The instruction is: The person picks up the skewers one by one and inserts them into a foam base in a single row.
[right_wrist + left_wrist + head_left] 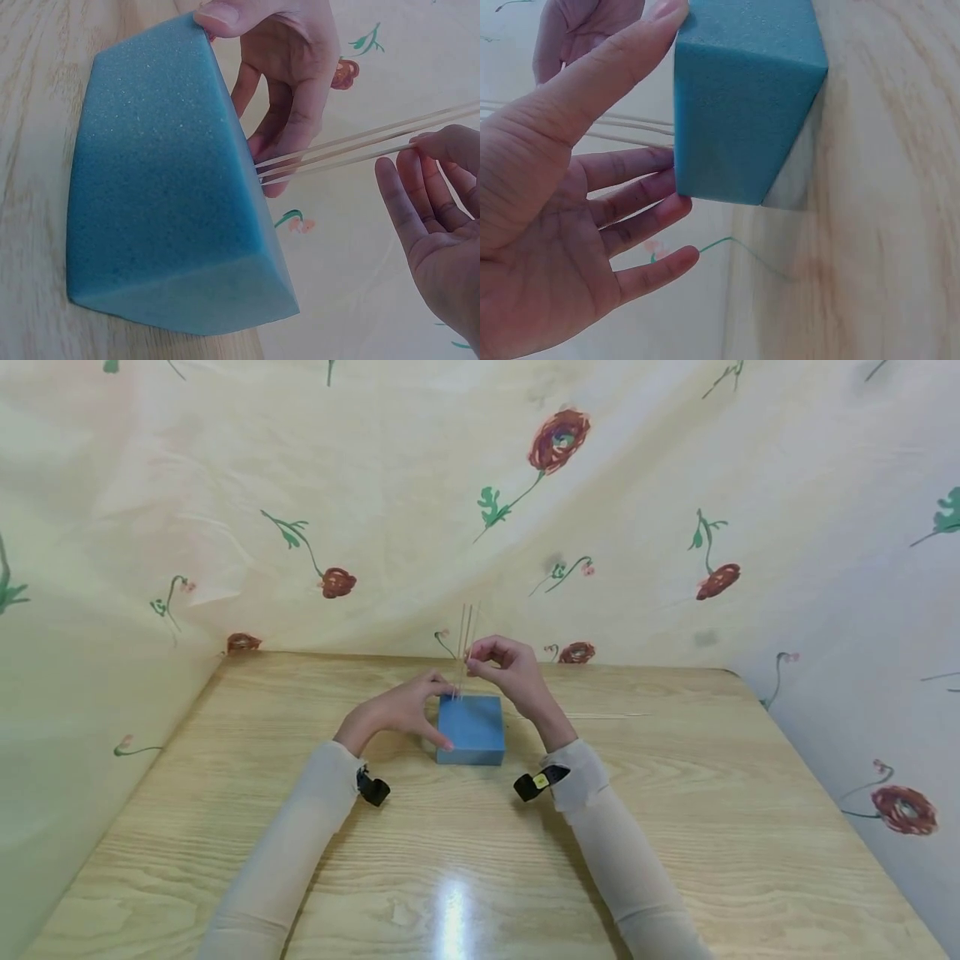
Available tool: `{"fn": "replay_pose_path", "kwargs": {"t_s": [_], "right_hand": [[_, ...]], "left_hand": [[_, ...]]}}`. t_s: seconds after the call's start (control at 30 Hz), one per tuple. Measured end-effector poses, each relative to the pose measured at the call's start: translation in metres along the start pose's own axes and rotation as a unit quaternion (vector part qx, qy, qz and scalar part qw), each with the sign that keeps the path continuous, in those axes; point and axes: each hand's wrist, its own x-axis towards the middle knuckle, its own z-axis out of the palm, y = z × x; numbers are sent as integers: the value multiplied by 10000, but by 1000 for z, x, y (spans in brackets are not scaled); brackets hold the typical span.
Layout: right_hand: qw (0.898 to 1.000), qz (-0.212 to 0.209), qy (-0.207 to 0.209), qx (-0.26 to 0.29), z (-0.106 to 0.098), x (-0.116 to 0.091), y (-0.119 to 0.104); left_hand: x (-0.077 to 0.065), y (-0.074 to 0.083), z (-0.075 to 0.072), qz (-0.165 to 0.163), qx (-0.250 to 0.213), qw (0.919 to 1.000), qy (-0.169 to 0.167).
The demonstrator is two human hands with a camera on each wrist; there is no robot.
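A blue foam block (471, 727) sits on the wooden table in front of me. Several thin wooden sticks (360, 136) stand upright from its top face, close together near the far left corner. My left hand (397, 708) holds the block from the left, thumb at the near part of the top and fingers at the far edge by the sticks. Above the far side, my right hand (513, 675) pinches one of these sticks between thumb and fingertips. The right wrist view shows this stick's lower end at the foam beside the others; how deep it goes is hidden.
More thin sticks (611, 716) lie flat on the table (712, 827) to the right of the block. A flower-patterned sheet (420, 485) hangs behind the table and along both sides.
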Motion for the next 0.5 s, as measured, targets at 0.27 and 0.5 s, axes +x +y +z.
{"fn": "replay_pose_path", "kwargs": {"t_s": [0.27,0.5], "right_hand": [[10000,27,-8,-2,0,1,-1],[10000,80,6,-20,0,-1,0]], "left_hand": [[-3,-1,-5,-66,-51,10000,45],[-3,0,-5,34,53,10000,28]]}}
